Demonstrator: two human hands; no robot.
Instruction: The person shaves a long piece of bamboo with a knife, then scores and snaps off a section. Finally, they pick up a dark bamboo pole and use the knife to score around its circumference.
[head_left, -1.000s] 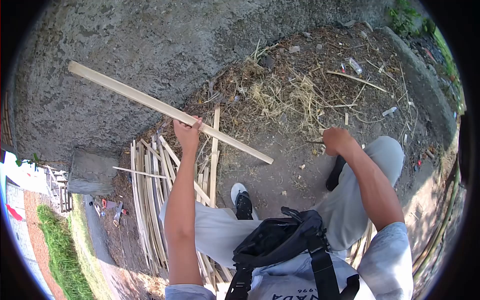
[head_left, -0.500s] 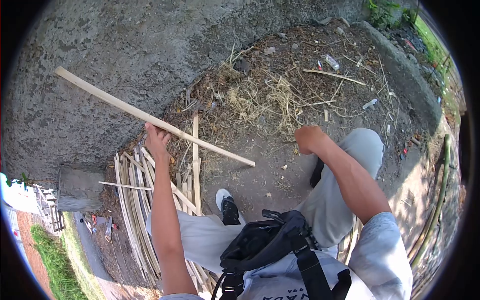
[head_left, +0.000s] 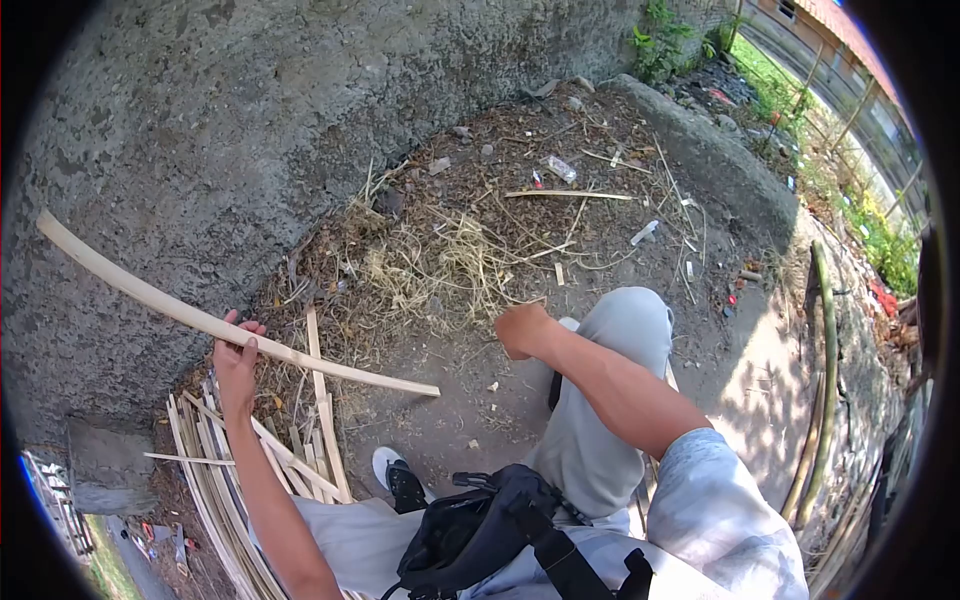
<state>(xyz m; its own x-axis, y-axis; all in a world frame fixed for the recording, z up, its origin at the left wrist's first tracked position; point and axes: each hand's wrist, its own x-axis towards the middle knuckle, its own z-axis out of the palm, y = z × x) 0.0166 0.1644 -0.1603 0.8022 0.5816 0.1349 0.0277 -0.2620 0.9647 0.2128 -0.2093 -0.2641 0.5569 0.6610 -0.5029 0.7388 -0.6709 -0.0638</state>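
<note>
My left hand (head_left: pixel 238 355) is closed around a long, pale bamboo strip (head_left: pixel 175 309), its fingers wrapped near the middle. The strip slants from the upper left, in front of the wall, down to the right over the dirt. Beside my raised knee, my right hand (head_left: pixel 522 330) is closed in a fist with its back towards me. Whatever that fist may hold is hidden. Below my left hand lies a pile of cut bamboo strips (head_left: pixel 205 480), partly covered by my forearm and leg. One longer strip (head_left: pixel 322 405) sticks out of the pile towards the wall.
A rough concrete wall (head_left: pixel 230 130) rises close on the left and ahead. Dry shavings (head_left: pixel 430 265) and bits of litter cover the dirt. A green bamboo pole (head_left: pixel 826 350) lies on the right. A black bag (head_left: pixel 485 535) hangs at my waist.
My view has turned right, so the scene shifts left and more of the right side shows. My left hand keeps its hold on the bamboo strip; my right fist stays closed.
</note>
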